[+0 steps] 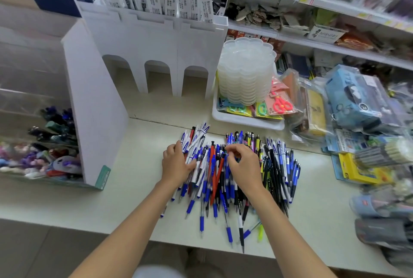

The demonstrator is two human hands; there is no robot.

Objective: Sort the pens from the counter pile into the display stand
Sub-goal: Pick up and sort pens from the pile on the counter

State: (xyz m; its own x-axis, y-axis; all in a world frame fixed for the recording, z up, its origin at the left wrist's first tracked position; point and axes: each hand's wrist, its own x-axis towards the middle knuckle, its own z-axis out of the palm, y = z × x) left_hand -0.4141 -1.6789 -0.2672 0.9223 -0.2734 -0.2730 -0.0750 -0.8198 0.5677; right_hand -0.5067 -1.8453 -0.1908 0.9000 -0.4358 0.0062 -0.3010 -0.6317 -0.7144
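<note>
A large pile of pens (pixel 214 179), mostly blue and white with some red, orange and black ones, lies on the pale counter (pixel 138 188). My left hand (pixel 176 163) rests flat on the pile's left side, fingers spread over white and blue pens. My right hand (pixel 243 166) is over the pile's middle, its fingertips pinched together at the pens' upper ends; what they grip is hidden. The white display stand (pixel 156 54) with three arched slots stands behind the pile, packaged refills in its top.
A clear divided rack (pixel 44 143) with dark pens and small trinkets sits at the left. A white tray (pixel 245 119) holds stacked clear plastic palettes and scissors packs. Bagged pencil cases and boxes crowd the right side. Shelves run behind.
</note>
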